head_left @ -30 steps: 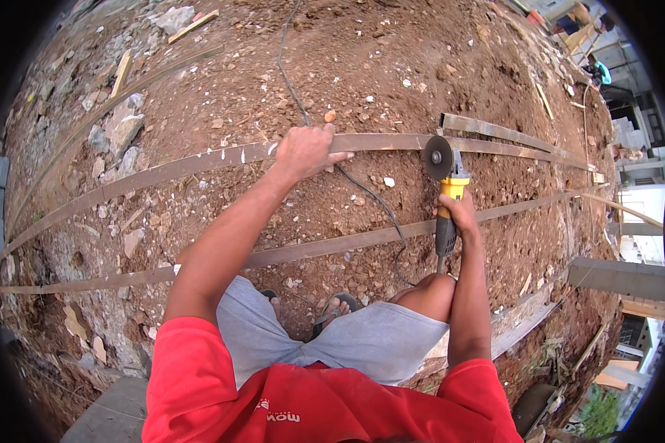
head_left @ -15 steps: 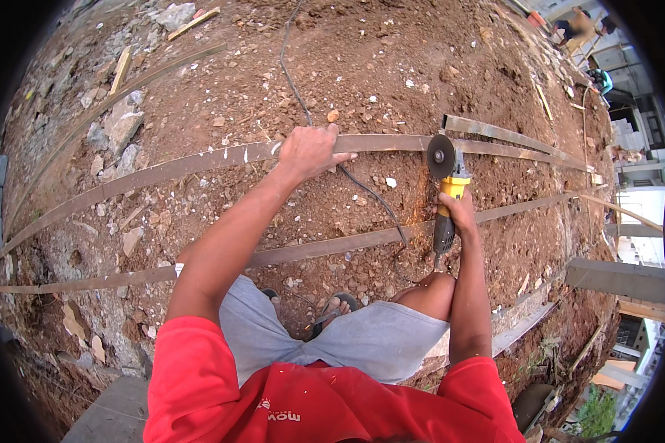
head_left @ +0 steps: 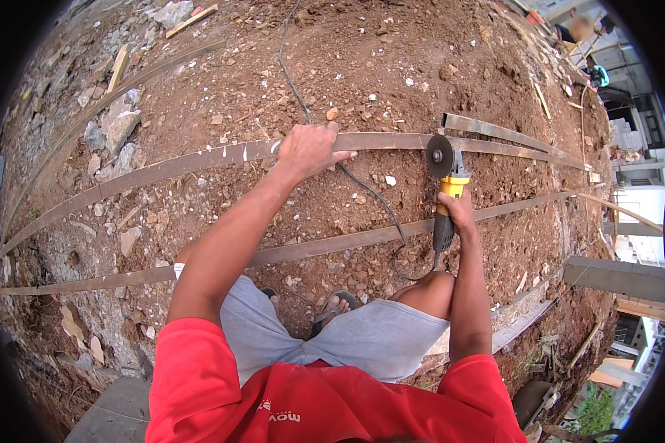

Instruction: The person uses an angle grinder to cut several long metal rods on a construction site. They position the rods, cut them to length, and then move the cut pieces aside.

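A long brown metal bar (head_left: 192,164) runs across the ground in front of me. My left hand (head_left: 309,153) is closed around it, thumb pointing right along the bar. My right hand (head_left: 459,210) is wrapped around the yellow-and-black body of an angle grinder (head_left: 451,186). The grinder's dark round disc (head_left: 440,155) stands at the bar, to the right of my left hand; whether its edge touches the metal is hard to tell. From the grinder's rear end a dark cord (head_left: 373,193) curves off, passing beneath the bar near my left hand.
A second metal bar (head_left: 310,251) lies nearer, just ahead of my feet. A shorter channel piece (head_left: 495,133) is beyond the disc. Broken concrete chunks (head_left: 118,127) and wood strips (head_left: 118,68) lie at the left. Another person (head_left: 575,29) is at the far right.
The orange sparks that flew below the disc are no longer visible. Both hands, the grinder and the bar stay in nearly the same place.
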Demonstrator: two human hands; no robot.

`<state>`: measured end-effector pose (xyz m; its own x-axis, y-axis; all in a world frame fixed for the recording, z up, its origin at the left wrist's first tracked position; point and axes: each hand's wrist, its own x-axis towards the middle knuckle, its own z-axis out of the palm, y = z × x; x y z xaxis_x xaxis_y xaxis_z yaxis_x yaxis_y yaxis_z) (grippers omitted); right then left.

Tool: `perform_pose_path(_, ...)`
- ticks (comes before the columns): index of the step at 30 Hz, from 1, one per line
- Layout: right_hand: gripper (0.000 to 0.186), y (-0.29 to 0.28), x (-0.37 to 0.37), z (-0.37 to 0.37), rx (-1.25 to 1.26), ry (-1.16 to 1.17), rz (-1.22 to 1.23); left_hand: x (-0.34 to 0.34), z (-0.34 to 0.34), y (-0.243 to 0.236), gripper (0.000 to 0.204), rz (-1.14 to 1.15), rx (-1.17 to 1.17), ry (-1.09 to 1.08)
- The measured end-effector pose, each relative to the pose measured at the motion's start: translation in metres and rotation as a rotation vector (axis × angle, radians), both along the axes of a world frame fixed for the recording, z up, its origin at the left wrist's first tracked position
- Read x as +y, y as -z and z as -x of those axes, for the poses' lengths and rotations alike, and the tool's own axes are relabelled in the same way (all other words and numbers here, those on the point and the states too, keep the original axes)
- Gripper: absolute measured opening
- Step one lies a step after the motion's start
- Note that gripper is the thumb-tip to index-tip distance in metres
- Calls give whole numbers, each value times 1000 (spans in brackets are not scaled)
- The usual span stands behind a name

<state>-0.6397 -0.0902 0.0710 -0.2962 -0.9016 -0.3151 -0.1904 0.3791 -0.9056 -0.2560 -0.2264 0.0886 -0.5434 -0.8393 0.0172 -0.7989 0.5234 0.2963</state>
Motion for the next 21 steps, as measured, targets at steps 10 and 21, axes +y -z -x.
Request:
perform_pose_path(10, 34, 2, -3, 4, -6, -24, -23, -1, 0, 3, 75, 8, -16, 0)
perform_pose_path(21, 34, 6, -5, 8, -22, -28, -36, -1, 2, 7, 76, 8, -34, -1)
